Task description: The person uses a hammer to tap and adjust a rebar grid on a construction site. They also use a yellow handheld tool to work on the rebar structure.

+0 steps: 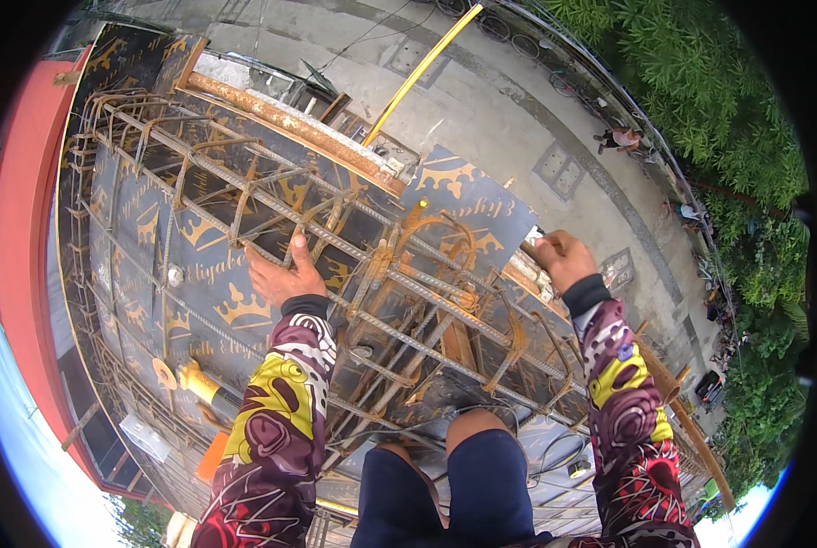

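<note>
My left hand (pixel 285 271) is open, palm down and fingers spread, over a cage of steel rebar (pixel 271 199). Its fingertips are close to one of the bars; whether they touch cannot be told. At the right, my right hand (pixel 563 260) is closed, thumb and fingers curled together beside the corner of a dark plywood piece (pixel 468 205) with gold print. What lies in those fingers, if anything, is hidden. Between my hands, rusty stirrups (pixel 463 297) cross the long ribbed bars.
Printed plywood formwork (pixel 239 310) lies under the rebar. A yellow angle grinder (pixel 198 379) rests at the left. A rusty pipe (pixel 280 114) runs along the far edge, where a yellow pole (pixel 422 73) leans. Beyond, the paved street (pixel 509 119) is far below. Red sheeting (pixel 29 201) stands left.
</note>
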`<state>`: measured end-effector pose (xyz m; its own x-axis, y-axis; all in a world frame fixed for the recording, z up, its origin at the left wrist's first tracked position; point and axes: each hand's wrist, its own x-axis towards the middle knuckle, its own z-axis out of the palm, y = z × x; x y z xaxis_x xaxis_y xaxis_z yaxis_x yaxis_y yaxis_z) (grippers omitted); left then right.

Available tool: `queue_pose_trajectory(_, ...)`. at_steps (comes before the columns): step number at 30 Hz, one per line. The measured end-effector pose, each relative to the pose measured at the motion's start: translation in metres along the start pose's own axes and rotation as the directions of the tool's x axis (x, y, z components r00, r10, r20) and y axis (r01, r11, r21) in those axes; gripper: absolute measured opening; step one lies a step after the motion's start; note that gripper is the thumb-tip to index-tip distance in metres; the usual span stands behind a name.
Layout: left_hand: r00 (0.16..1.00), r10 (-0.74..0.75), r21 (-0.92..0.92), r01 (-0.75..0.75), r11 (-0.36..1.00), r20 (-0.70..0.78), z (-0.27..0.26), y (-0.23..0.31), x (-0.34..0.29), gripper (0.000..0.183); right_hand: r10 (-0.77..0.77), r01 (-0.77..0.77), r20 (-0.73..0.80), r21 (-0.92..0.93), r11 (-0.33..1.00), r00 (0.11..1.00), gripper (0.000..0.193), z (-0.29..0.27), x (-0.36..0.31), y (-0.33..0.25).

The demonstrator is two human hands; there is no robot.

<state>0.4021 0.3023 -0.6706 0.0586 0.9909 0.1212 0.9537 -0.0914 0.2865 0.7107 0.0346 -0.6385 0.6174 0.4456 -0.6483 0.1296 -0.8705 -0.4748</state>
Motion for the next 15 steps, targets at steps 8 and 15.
queue_pose_trajectory(8,0.999,0.044,-0.022,-0.044,0.999,0.008,0.001,0.002,0.001,0.104,-0.025,0.260,0.489,-0.419,0.870,0.872,0.060,0.124,0.135,-0.052)
queue_pose_trajectory(15,0.999,0.022,-0.058,-0.020,0.998,0.035,0.001,0.003,0.001,0.105,0.029,0.178,0.460,-0.401,0.899,0.888,0.060,0.140,0.132,-0.053)
